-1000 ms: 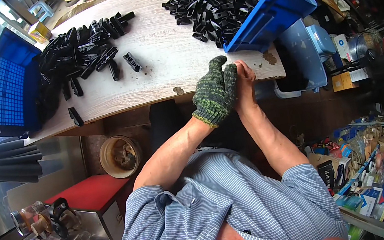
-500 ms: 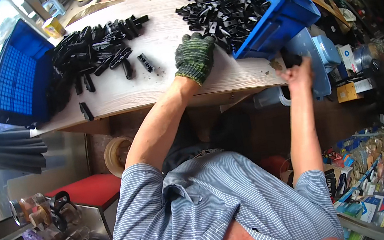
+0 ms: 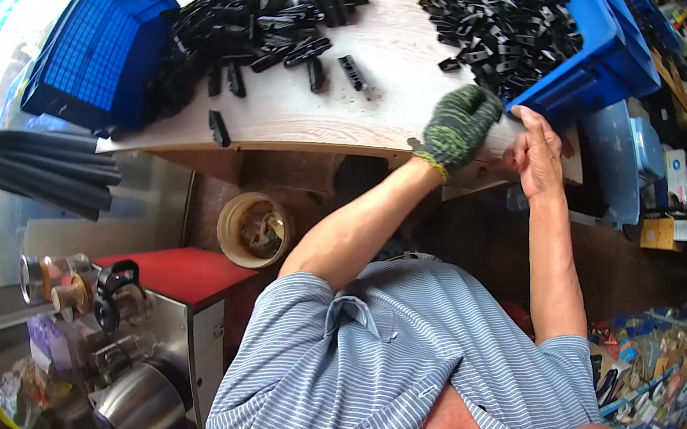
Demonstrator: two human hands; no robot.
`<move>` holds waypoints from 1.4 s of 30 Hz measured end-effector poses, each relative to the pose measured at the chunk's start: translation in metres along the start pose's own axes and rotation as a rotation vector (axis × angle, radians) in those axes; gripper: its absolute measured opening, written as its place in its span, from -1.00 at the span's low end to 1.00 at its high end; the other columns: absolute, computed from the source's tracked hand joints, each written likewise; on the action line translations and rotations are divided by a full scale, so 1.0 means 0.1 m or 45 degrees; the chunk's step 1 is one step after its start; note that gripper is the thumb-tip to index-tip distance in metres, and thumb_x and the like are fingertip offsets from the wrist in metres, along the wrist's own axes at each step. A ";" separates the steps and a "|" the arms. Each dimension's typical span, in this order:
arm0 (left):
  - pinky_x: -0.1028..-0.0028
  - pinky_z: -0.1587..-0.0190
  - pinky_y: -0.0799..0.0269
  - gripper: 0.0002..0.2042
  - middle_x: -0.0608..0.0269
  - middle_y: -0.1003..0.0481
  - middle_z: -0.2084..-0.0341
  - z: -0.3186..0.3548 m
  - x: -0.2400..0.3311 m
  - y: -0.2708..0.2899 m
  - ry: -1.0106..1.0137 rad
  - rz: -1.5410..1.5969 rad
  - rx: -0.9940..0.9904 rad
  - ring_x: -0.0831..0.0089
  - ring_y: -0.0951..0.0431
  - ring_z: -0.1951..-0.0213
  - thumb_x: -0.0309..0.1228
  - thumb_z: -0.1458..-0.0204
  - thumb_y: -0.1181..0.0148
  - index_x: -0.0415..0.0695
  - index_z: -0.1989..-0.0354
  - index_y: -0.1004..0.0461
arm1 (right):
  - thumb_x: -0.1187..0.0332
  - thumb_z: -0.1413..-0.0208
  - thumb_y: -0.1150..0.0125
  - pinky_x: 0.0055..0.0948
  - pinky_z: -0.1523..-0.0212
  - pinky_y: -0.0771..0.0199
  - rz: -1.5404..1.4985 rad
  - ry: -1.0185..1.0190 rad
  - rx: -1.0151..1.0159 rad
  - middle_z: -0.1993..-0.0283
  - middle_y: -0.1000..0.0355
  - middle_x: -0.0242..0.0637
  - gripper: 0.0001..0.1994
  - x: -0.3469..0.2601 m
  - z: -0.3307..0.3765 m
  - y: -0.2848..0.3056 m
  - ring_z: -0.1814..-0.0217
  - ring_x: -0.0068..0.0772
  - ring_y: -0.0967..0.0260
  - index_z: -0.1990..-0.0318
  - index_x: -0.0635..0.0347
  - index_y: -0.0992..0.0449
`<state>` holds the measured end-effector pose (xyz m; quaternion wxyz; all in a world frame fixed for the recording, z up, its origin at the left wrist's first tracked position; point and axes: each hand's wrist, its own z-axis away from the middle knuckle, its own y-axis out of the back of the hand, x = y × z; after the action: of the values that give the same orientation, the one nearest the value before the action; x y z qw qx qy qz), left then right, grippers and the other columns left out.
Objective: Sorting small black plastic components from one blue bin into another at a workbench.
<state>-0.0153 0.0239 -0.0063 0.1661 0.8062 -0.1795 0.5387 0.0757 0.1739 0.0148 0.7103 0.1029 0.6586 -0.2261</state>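
The person's left hand (image 3: 459, 126), in a green knitted glove, was at the near edge of the wooden table (image 3: 293, 111), its fingers curled together in a loose fist, though I could not tell from where I stood whether anything was pinched inside. The bare right hand (image 3: 537, 152) was just beside it, touching it at the fingertips, the fingers lying close together and pointing up toward the near corner of the blue crate (image 3: 597, 70); what it held, if anything, was hidden. That crate sat tilted on the table's right end, its open mouth turned toward the middle of the table, with small black plastic clips (image 3: 510, 21) spilling out of it in a heap. Across the board lay a second pile of long black parts (image 3: 262, 22), most with their long axes running left to right, and a few strays standing crosswise nearer the edge. A second blue crate (image 3: 97, 51) rested on the far left end.
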 end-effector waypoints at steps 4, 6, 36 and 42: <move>0.22 0.19 -0.45 -0.77 0.01 -0.56 0.37 0.08 -0.01 -0.13 0.015 -0.065 0.042 0.06 -0.56 0.27 -0.33 -0.13 -0.16 -0.22 0.15 -0.52 | 0.20 -0.22 -0.26 -0.66 0.42 -0.31 -0.035 0.213 0.068 0.58 -0.32 -0.63 -0.74 0.16 0.00 -0.35 0.55 -0.79 -0.18 0.13 0.24 -0.57; 0.16 0.23 -0.48 -0.70 0.00 -0.56 0.38 0.14 0.10 -0.09 0.101 0.025 -0.050 -0.03 -0.57 0.31 -0.36 -0.07 -0.21 -0.18 0.04 -0.46 | 0.21 -0.21 -0.28 -0.72 0.32 -0.18 0.014 0.276 0.157 0.45 -0.36 -0.68 -0.77 0.17 0.04 -0.34 0.42 -0.85 -0.16 0.18 0.21 -0.59; 0.12 -0.18 -0.32 -0.65 0.02 -0.47 -0.08 0.70 0.13 2.42 -0.360 -1.626 -0.089 -0.01 -0.40 -0.18 -0.36 -0.09 -0.19 -0.13 -0.07 -0.47 | 0.03 -0.25 -0.12 -0.33 0.66 -0.54 -0.037 -0.001 0.076 0.78 0.01 -0.55 -0.62 0.14 0.19 -0.42 0.81 -0.68 0.07 0.40 0.19 -0.40; 0.11 -0.11 -0.36 -0.69 0.08 -0.51 0.03 0.50 0.11 2.05 -0.412 -1.524 -0.223 0.03 -0.45 -0.08 -0.35 -0.07 -0.22 -0.05 -0.01 -0.50 | 0.08 -0.27 -0.02 -0.33 0.67 -0.53 -0.029 -0.049 0.128 0.78 0.04 -0.56 -0.65 0.12 0.19 -0.45 0.81 -0.67 0.09 0.40 0.18 -0.36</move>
<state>-0.0672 -0.1811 0.0014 0.4753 0.8217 0.2370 0.2067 0.0725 0.1233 0.0120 0.7141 0.1266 0.6339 -0.2688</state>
